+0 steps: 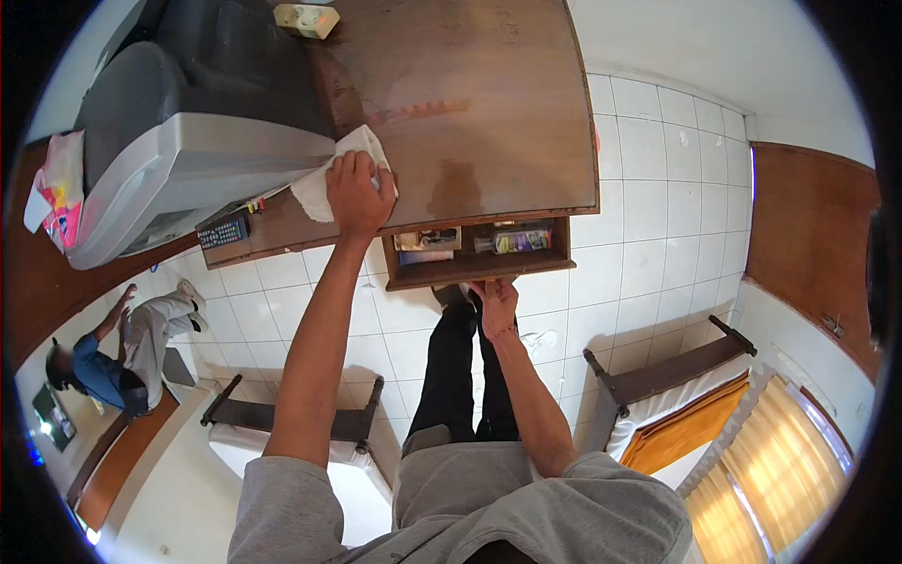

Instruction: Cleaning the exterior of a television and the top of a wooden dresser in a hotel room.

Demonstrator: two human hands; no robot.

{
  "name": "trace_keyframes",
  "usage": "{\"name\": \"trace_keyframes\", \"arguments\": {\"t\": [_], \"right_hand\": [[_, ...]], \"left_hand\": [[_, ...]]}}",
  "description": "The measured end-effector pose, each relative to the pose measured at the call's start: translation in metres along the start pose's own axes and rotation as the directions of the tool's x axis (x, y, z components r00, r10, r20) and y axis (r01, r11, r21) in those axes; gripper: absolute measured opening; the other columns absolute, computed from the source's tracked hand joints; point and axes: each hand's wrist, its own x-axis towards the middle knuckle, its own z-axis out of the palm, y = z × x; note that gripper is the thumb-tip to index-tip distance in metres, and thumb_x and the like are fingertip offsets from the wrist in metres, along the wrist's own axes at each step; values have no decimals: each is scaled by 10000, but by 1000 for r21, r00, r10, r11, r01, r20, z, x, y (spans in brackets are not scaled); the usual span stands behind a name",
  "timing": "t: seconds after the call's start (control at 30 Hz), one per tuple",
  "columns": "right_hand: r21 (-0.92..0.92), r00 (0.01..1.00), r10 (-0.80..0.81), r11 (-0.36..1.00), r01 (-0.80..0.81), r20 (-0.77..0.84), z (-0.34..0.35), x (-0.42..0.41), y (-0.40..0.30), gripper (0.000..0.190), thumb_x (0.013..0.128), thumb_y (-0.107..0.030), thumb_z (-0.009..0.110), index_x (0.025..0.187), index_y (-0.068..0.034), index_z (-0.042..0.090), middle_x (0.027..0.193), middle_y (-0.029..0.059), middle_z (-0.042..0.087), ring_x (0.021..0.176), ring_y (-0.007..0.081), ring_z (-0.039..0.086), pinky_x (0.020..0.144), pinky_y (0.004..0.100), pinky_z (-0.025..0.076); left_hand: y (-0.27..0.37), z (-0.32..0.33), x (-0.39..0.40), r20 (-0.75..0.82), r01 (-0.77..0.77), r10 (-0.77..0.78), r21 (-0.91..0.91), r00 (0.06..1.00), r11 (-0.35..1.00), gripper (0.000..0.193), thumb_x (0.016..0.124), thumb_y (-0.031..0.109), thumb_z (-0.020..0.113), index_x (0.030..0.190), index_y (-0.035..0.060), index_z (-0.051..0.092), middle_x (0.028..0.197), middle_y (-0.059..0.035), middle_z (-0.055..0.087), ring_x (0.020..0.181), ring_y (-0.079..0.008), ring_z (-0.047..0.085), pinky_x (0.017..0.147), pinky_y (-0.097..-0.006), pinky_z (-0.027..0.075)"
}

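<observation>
My left hand [358, 194] presses a white cloth [313, 194] onto the wooden desk top [507, 127], beside the silver front edge of a CRT television [232, 155]. Below the desk's front edge, a wooden drawer [486, 271] is pulled out. My right hand [497, 299] is at the middle of the drawer's front, its fingers bent at the lower edge; their exact hold is hidden. Inside the drawer lie a purple and green packet [521, 242] and, across a divider, papers or booklets [426, 241].
A remote control [223, 233] lies left of the cloth, and a power socket strip [307, 21] at the back. A colourful plastic packet [60, 190] is beside the television. Two beds [296, 423] [676, 374] stand behind me. Another person [116, 366] sits at far left.
</observation>
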Motion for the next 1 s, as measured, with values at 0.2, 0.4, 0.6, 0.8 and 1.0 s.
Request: {"name": "trace_keyframes", "arguments": {"t": [0.2,0.4,0.6,0.8,1.0], "right_hand": [[98,1000,-26,995,24,16,39,35,-22,178,1099,-67,528,1140,62,643,1063,113,710,997,197,716,997,400,633],[97,999,-43,995,40,32,60,72,-33,163,1090,-38,529,1138,60,650,1055,122,713,989,198,716,964,387,651],[-30,998,-56,998,55,-25,63,93,-36,133,1061,18,538,1132,74,635,1069,135,709,960,201,722,958,385,654],[-99,927,366,929,-357,82,61,75,-68,215,1089,-102,525,1150,69,641,989,165,752,910,229,752,789,341,623],[-610,815,531,732,-303,233,27,25,-81,260,1096,-150,502,1224,-4,675,1073,131,764,985,187,745,847,331,601]], "left_hand": [[-1,1,0,3,7,-7,8,1000,1000,198,904,156,651,808,87,492,815,-91,487,818,-320,521,757,-476,399],[-4,1,2,28,2,-2,-31,1000,1000,223,912,165,654,807,81,477,807,-96,465,801,-330,508,742,-483,392],[2,0,6,59,-17,20,-50,998,999,300,885,242,715,819,77,472,825,-101,456,816,-334,500,736,-477,375],[5,-12,9,74,37,-33,-62,997,997,330,855,278,752,959,50,536,950,-132,507,898,-362,529,795,-493,403],[-12,-2,-2,91,105,-97,-86,991,991,281,931,218,655,1096,7,568,1069,-189,562,1003,-405,562,864,-509,423]]}}
